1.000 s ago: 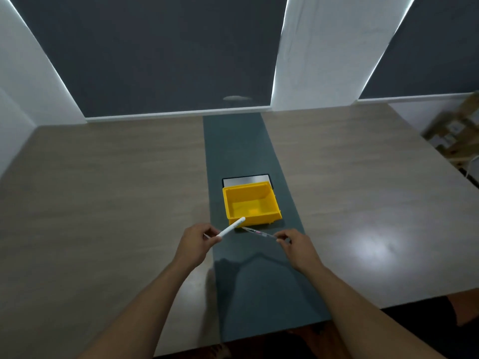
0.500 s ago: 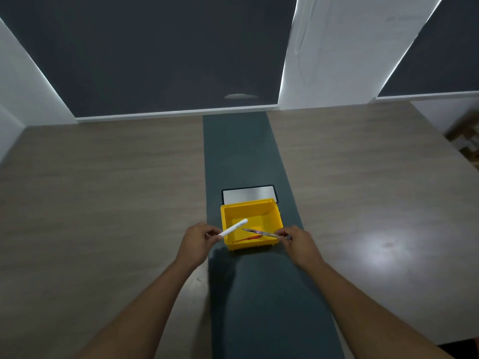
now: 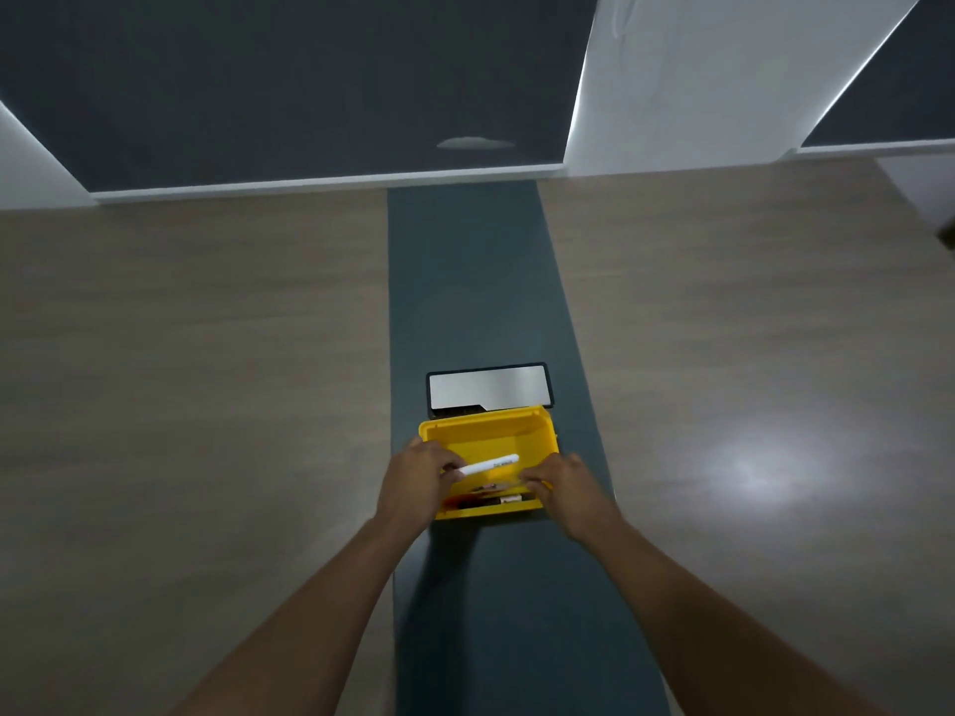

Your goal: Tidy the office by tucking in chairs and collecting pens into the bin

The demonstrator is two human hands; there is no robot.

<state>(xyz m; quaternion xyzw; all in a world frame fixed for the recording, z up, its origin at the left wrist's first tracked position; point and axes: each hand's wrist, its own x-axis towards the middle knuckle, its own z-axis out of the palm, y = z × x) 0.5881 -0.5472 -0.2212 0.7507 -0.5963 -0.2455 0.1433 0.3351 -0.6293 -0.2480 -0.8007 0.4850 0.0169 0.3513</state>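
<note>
A yellow bin [image 3: 537,431] stands on the dark strip in the middle of the table. My left hand [image 3: 418,478] is at the bin's left front corner and grips a white marker [image 3: 491,464], which points right over the bin's inside. My right hand [image 3: 566,483] hovers over the bin's right front corner with its fingers curled inward. Low in the bin lie a dark pen [image 3: 493,502], a thin pen [image 3: 488,488] and something red [image 3: 453,502]. Whether my right fingers still touch the thin pen is hidden.
A silver panel with a black frame [image 3: 488,387] is set in the dark strip [image 3: 470,281] just behind the bin. The wooden table [image 3: 206,379] spreads wide to both sides. Dark blinds and white wall sections rise beyond the table's far edge.
Both hands moved forward from in front of the bin to over it. The white marker now hangs above the bin's inside, and the thin pen has dropped lower toward the bin's floor.
</note>
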